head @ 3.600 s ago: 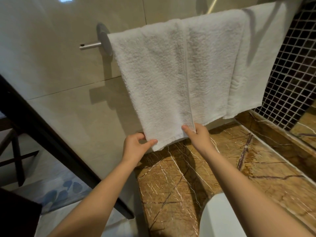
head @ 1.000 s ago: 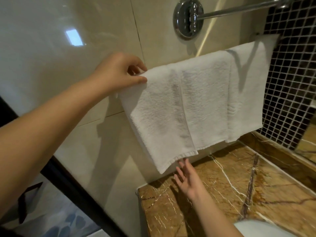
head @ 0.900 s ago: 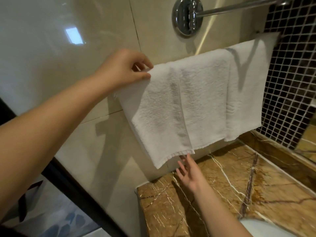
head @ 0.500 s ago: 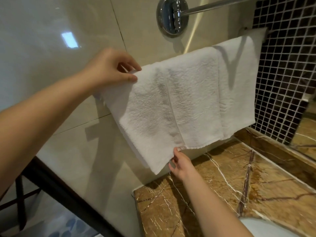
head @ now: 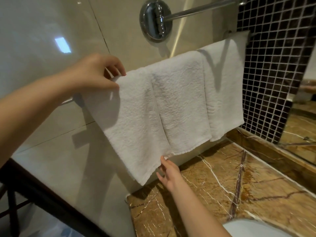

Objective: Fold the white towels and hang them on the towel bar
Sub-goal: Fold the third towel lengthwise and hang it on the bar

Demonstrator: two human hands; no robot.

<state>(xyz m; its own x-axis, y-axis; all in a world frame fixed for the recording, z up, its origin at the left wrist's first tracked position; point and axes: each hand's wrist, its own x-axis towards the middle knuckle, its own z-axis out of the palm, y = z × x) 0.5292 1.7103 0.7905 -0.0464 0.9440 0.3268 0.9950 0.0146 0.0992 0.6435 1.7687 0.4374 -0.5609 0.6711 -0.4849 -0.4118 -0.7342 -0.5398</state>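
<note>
White terry cloth hangs in two pieces over the towel bar (head: 67, 101) and fills the centre of the view. The near towel (head: 136, 120) drapes in two overlapping panels. The far towel (head: 225, 93) hangs just beside it on the right, with its edge partly overlapped by the near one.

Left hand (head: 95, 74): the thumb below and the curled fingers (head: 118, 69) above pinch the upper left corner of the near towel where it crosses the bar. The cloth runs to the right of the fingertips and down from them. A short end of the bar shows under this wrist.

Right hand (head: 168, 175): the fingers are fairly straight and spread, gripping nothing. The raised fingertip (head: 163, 159) touches the lower hem of the near towel where the two panels meet. The cloth lies directly above the fingertips, and its lowest corner hangs just to their left.

Below the right hand lies a brown veined marble counter (head: 222, 194), with a white basin (head: 248, 228) at the bottom edge. Above and to the right of the left fingers, a chrome rail (head: 196, 11) leaves a round mount (head: 155, 19) on the beige wall tile (head: 51, 31). Black mosaic tile (head: 273, 65) stands to the right of the far towel.
</note>
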